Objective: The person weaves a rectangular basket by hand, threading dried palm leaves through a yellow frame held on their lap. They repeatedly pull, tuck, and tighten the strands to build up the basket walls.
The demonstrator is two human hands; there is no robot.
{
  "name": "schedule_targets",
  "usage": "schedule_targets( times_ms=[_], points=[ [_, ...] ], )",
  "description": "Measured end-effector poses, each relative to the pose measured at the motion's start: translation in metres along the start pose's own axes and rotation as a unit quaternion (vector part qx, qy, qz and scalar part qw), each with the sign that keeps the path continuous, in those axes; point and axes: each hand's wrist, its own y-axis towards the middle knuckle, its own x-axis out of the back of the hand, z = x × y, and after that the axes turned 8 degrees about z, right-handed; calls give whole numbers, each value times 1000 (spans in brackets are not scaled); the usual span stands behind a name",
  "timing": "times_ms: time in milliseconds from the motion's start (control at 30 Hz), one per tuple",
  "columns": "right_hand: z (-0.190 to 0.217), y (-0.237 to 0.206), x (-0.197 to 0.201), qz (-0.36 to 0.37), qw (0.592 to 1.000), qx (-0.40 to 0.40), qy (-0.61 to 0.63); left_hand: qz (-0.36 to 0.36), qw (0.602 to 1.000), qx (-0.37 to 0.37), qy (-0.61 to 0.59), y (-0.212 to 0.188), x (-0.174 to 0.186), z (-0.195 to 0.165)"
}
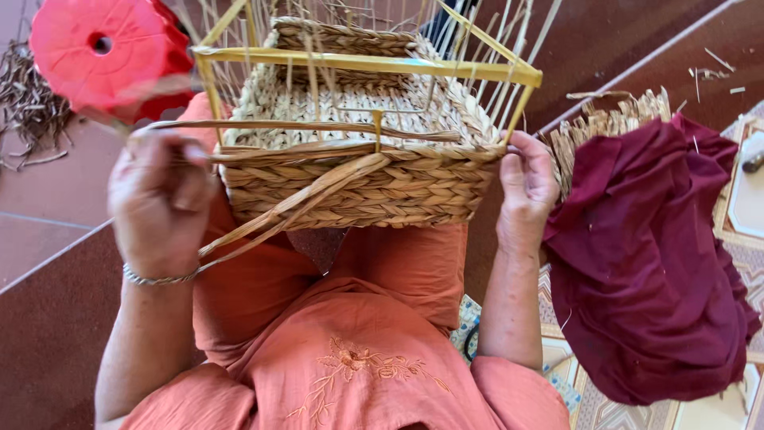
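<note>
A half-woven straw basket (358, 179) rests on my lap, built around a yellow rectangular frame (366, 62) with thin upright stakes. My left hand (159, 199), blurred and wearing a silver bracelet, grips long straw strands (302, 127) that run across the basket's near wall. My right hand (525, 187) holds the basket's right corner, fingers curled on the rim by a yellow frame post. Loose strands (278, 219) trail down from the woven wall toward my left wrist.
A red plastic stool (103, 56) stands at the upper left. A maroon cloth (645, 263) lies over a bundle of straw (605, 123) at my right. Dry scraps (28, 103) lie on the brown tiled floor at far left. A patterned mat (740, 207) shows at right.
</note>
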Motion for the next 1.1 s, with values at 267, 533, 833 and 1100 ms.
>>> schedule_targets(
  times_ms=[267, 533, 833, 1100],
  points=[
    [-29, 3, -26, -47, 995, 66, 57, 11, 856, -168, 489, -17, 13, 4],
    [-39, 6, -32, -58, 993, 93, 48, -50, 989, -83, -115, 22, 46, -36],
    [36, -5, -73, 3, 948, 220, -231, -35, 736, 75, 672, -37, 47, -60],
    [67, 11, -123, 250, 835, 343, -349, 176, 514, -261, 798, -30, -25, 31]
  ],
)
